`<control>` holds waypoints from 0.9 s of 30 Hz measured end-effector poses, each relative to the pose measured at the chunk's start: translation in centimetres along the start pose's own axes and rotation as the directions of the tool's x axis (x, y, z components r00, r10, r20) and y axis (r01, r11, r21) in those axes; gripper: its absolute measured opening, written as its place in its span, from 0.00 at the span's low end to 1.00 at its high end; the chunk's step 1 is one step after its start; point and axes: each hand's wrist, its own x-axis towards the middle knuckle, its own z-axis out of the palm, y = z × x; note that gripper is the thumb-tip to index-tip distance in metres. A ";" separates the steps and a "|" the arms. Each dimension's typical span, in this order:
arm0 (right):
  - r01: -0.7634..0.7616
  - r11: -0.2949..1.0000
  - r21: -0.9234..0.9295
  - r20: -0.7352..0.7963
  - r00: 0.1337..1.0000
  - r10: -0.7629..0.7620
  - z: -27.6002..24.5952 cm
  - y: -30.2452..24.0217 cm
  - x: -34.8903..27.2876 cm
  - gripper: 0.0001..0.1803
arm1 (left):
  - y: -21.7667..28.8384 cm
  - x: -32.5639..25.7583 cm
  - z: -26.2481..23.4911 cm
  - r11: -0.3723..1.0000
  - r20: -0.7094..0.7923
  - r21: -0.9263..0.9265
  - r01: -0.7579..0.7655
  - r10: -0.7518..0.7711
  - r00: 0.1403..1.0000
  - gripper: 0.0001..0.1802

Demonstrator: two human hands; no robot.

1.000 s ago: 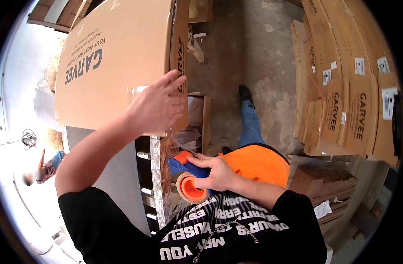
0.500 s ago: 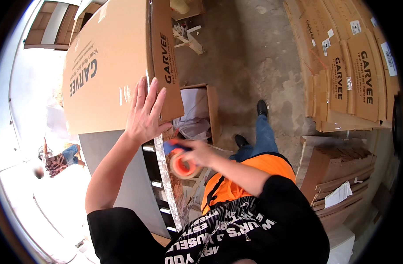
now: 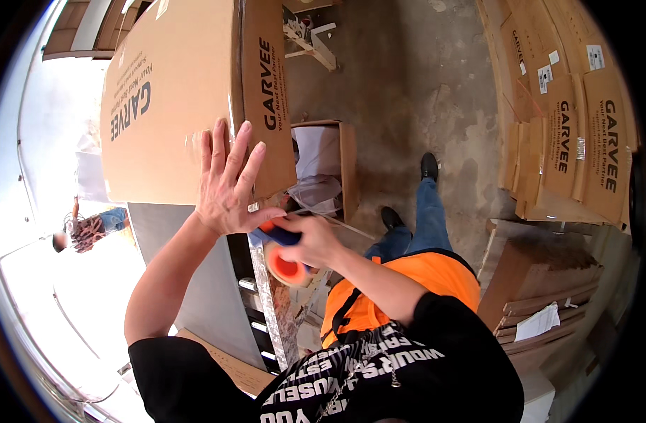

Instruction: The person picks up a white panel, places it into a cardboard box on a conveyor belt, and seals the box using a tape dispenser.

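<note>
A large brown cardboard box (image 3: 175, 99) with dark print lies on a grey metal frame (image 3: 210, 282). My left hand (image 3: 228, 183) is flat against the box's near edge, fingers spread. My right hand (image 3: 312, 240) grips an orange and blue tape dispenser (image 3: 284, 257) with its roll of tape, held just below the box's near corner. A strip of clear tape runs from the dispenser toward the box.
A smaller open box (image 3: 326, 166) with white plastic inside stands on the concrete floor. Flattened cardboard boxes (image 3: 576, 141) lean at the right, more stacked (image 3: 541, 289) below. Another person (image 3: 90, 225) is at the far left in bright light. Wooden scraps (image 3: 309, 35) lie beyond.
My left hand slid down the box's edge and spread flat. My right hand brought the tape dispenser up from my waist to the box's near corner.
</note>
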 end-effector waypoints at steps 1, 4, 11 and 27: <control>-0.026 0.998 -0.056 0.003 1.000 0.026 1.1 -0.5 2.5 0.21 | 0.1 0.2 0.0 1.000 0.005 0.004 -0.011 0.011 1.000 0.56; 0.039 0.958 -0.285 0.219 0.975 0.026 4.2 -3.2 5.6 0.25 | 0.2 0.4 0.5 1.000 -0.004 -0.001 0.031 -0.031 1.000 0.53; 0.458 0.852 -0.253 0.815 0.576 -0.067 -0.7 -1.9 4.2 0.30 | -0.2 1.5 1.0 0.983 0.126 0.055 -0.175 0.167 0.978 0.29; -0.199 0.946 0.256 0.044 0.980 0.195 -45.2 -12.9 24.1 0.39 | -17.1 0.7 3.2 -0.448 -0.156 0.379 0.810 -0.893 -0.421 0.43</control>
